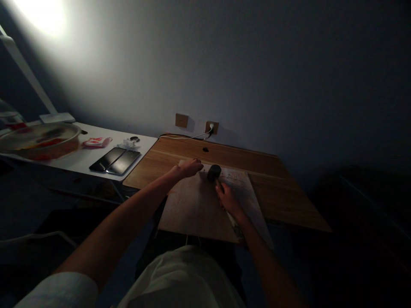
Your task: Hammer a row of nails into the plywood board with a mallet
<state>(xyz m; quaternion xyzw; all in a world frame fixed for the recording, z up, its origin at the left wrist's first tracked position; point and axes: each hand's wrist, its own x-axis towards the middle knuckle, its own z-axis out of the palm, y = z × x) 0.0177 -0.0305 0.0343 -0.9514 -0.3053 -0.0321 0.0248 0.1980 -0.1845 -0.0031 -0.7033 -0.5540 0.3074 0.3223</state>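
Observation:
My right hand [227, 199] is wrapped around the pale handle of a mallet [214, 172]. The mallet's dark, rounded head is over the far part of a light board [192, 209], which lies on the wooden table and juts past its near edge. Just left of the mallet head is my left hand [192, 167], fingers closed, at the board's far left. Whatever those fingers hold, if anything, is too dark and small to make out. Small dark specks [231, 174] run along the far side of the board, right of the mallet.
The wooden table [269, 188] meets a wall with a socket [212, 127] and plugged-in cable. On the white table [149, 147] at left are a black folding device [115, 161], a red-and-white packet [96, 142], crumpled tissue [126, 143], a large clear bowl [69, 133] and a lamp [30, 77].

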